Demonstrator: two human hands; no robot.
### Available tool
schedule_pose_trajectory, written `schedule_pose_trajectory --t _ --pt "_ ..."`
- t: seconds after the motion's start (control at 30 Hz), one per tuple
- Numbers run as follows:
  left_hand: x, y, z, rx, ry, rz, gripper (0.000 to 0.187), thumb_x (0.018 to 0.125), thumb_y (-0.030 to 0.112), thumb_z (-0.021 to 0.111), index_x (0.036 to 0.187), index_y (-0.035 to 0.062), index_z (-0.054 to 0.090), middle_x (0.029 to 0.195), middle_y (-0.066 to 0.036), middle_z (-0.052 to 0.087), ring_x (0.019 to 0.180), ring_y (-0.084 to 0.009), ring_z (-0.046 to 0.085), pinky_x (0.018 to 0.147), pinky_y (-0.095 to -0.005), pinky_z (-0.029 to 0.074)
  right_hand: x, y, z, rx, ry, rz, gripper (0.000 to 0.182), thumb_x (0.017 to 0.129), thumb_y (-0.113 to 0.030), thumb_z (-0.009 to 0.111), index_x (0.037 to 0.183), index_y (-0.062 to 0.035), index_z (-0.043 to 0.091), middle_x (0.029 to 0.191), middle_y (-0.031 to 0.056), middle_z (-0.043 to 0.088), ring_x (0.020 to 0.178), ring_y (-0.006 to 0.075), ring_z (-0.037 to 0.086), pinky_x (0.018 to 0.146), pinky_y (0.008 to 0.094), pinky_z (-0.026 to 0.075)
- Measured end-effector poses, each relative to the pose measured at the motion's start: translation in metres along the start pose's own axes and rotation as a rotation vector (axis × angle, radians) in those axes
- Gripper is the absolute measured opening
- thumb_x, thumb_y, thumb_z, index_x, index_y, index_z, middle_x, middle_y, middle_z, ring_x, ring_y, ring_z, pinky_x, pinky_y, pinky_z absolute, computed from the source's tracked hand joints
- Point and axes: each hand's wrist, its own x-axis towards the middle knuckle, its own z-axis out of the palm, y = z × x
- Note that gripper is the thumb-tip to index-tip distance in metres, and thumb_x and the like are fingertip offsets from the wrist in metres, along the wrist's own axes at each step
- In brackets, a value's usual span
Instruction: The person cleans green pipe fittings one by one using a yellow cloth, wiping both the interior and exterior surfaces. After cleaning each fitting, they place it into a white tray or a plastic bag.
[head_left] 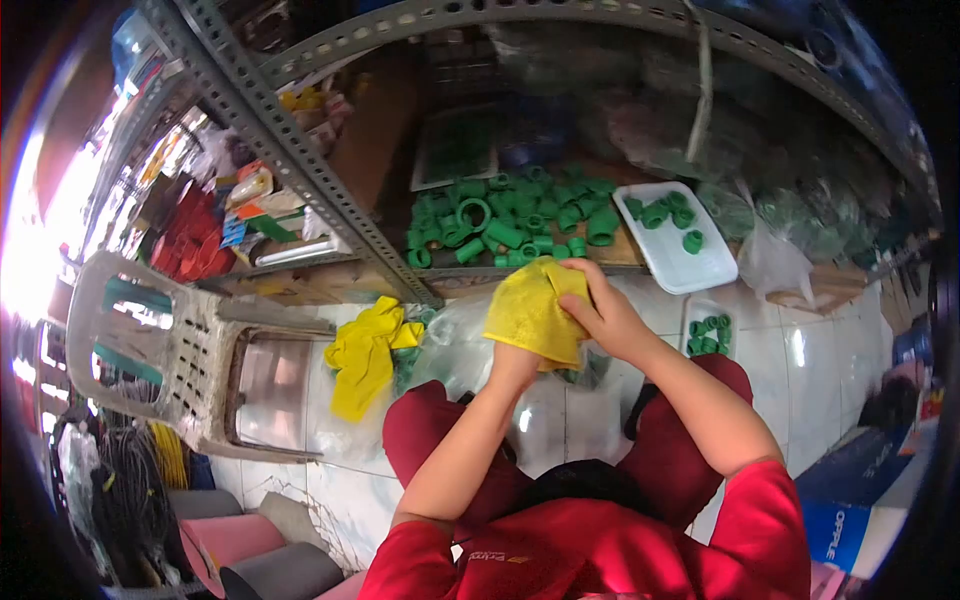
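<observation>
A yellow cloth is draped over my left hand, hiding its fingers; only the wrist and lower part of the hand show. My right hand grips the cloth's right side, thumb on the near face. Whether anything lies inside the cloth cannot be seen. Just beyond both hands, a pile of green pipe fittings covers part of the low shelf. To the right, a white tray carries several more fittings. A second yellow cloth lies crumpled on the floor to the left.
A worn plastic chair stands at left beside a metal shelf post. On the tiled floor, a small clear tray holds green fittings. Clear plastic bags lie below the shelf. A blue-and-white box sits at lower right.
</observation>
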Motion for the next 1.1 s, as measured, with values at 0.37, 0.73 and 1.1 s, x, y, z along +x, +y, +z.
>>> schedule_pose_trajectory --t 0.37,0.73,1.1 --pt "-0.004 -0.005 -0.01 0.761 -0.182 0.25 0.036 0.084 0.022 0.05 0.116 0.0056 0.046 0.112 -0.011 0.052 0.106 -0.0273 0.047 0.089 -0.0386 0.037 -0.008 0.007 -0.021 0.193 -0.143 0.181 0.033 0.084 -0.029 0.051 0.11 -0.0078 0.05 0.111 0.011 0.05 0.104 0.0195 0.047 0.09 0.0286 0.034" --pt "-0.003 0.005 0.021 0.132 -0.104 -0.085 0.037 0.086 0.021 0.05 0.119 0.0045 0.043 0.114 -0.008 0.05 0.1 -0.0199 0.05 0.084 -0.0309 0.042 -0.004 0.018 -0.013 0.256 -0.048 0.101 0.029 0.079 -0.013 0.056 0.107 -0.009 0.052 0.103 0.0032 0.052 0.097 0.0132 0.049 0.085 0.0248 0.037" --pt "-0.004 -0.017 0.005 1.154 -0.179 0.511 0.046 0.076 0.014 0.061 0.117 0.0037 0.043 0.115 -0.013 0.047 0.106 -0.0262 0.045 0.089 -0.0316 0.036 -0.002 0.032 0.0 1.107 0.147 0.571 0.035 0.089 -0.023 0.045 0.116 -0.0018 0.043 0.108 0.0076 0.053 0.1 0.0152 0.051 0.085 0.0285 0.042"
